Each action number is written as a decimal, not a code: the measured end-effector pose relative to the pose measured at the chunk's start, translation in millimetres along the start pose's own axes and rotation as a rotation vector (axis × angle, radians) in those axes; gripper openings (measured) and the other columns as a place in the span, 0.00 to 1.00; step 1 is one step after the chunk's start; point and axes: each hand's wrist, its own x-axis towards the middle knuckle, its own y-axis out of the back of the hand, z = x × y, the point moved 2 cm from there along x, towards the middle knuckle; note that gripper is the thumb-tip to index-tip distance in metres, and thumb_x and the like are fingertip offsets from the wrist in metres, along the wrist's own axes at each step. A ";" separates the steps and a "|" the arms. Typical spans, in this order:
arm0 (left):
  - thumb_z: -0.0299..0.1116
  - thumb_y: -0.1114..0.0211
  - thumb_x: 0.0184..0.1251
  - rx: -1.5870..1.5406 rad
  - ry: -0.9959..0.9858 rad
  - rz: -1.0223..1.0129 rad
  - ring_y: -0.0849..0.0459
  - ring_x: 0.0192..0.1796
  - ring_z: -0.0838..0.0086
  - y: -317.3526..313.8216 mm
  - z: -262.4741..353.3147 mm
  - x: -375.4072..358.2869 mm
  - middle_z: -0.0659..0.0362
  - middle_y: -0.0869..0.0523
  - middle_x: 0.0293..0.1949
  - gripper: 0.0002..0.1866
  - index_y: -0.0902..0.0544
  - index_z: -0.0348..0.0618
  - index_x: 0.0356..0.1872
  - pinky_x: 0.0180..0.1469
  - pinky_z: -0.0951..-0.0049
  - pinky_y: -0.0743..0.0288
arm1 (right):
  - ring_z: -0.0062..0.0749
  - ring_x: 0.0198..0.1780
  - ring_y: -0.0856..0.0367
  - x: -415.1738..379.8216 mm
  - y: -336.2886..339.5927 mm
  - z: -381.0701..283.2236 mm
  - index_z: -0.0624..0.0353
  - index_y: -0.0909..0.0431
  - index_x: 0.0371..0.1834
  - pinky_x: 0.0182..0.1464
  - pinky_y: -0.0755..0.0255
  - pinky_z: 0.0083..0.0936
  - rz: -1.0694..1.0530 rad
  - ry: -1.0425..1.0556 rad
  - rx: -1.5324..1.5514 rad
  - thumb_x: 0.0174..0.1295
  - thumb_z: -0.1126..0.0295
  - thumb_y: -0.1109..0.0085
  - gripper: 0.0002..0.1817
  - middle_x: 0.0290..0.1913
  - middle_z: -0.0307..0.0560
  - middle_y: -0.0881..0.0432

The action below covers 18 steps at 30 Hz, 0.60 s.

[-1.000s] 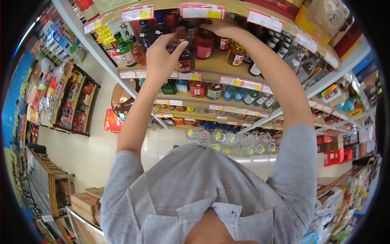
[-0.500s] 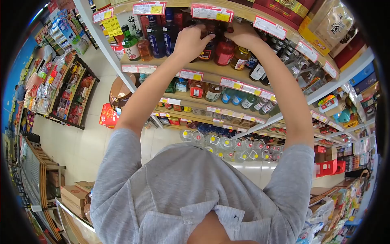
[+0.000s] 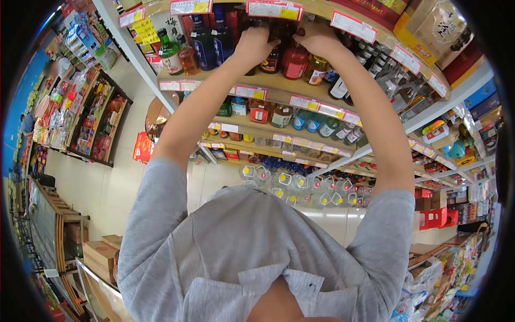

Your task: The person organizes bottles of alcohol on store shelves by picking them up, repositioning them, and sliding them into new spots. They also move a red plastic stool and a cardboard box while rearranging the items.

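Note:
On the upper shelf (image 3: 225, 80) my left hand (image 3: 256, 45) curls around a dark bottle, its thumb pointing right and its other fingers mostly hidden. To its right stands a dark bottle with a red and black label (image 3: 271, 61). My right hand (image 3: 320, 41) is closed at the neck of a red bottle (image 3: 295, 63), thumb side against the dark red cap; its fingertips are hidden. A yellow bottle (image 3: 316, 70) stands below the right wrist. Left of my left hand are two dark blue bottles (image 3: 202, 48), a small amber bottle (image 3: 188, 58) and a green bottle (image 3: 170, 53).
Price tags (image 3: 274, 9) line the shelf edge above my hands. Lower shelves hold several bottles, among them a red-labelled one (image 3: 260, 111). Large clear jugs (image 3: 300, 183) stand on the floor. White uprights (image 3: 131, 59) flank the bay. A red bag (image 3: 143, 147) sits at left.
The view has shifted slightly, and the shelf appears a little higher. Both hands stay at nearly the same bottles, with the right hand slightly further in.

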 end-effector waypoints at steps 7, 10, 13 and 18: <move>0.41 0.22 0.64 0.134 -0.077 0.042 0.09 0.51 0.46 13.5 6.9 17.0 0.44 0.08 0.47 0.24 0.14 0.42 0.57 0.56 0.47 0.14 | 0.50 0.57 0.10 0.5 7.9 -2.5 0.56 0.12 0.61 0.61 0.18 0.42 -0.006 0.033 0.022 0.71 0.50 0.35 0.25 0.56 0.55 0.09; 0.42 0.23 0.65 0.118 -0.219 0.045 0.08 0.52 0.48 5.6 -5.2 25.6 0.46 0.08 0.49 0.22 0.14 0.43 0.56 0.55 0.49 0.13 | 0.50 0.58 0.10 3.8 3.3 7.3 0.55 0.13 0.62 0.62 0.18 0.42 0.005 0.053 0.065 0.71 0.51 0.36 0.24 0.57 0.54 0.09; 0.41 0.24 0.67 0.091 -0.213 -0.013 0.09 0.53 0.50 -1.5 -11.4 33.7 0.47 0.08 0.51 0.19 0.12 0.43 0.55 0.57 0.50 0.14 | 0.51 0.60 0.11 6.9 7.3 7.3 0.52 0.14 0.64 0.63 0.19 0.43 -0.007 0.058 0.039 0.70 0.51 0.37 0.25 0.59 0.53 0.09; 0.43 0.24 0.68 0.073 -0.248 0.040 0.09 0.53 0.50 -4.9 -12.0 34.4 0.46 0.08 0.49 0.19 0.12 0.41 0.53 0.57 0.51 0.14 | 0.48 0.62 0.12 0.4 20.6 -7.1 0.54 0.16 0.67 0.65 0.20 0.41 -0.110 -0.026 -0.052 0.71 0.51 0.36 0.27 0.61 0.52 0.10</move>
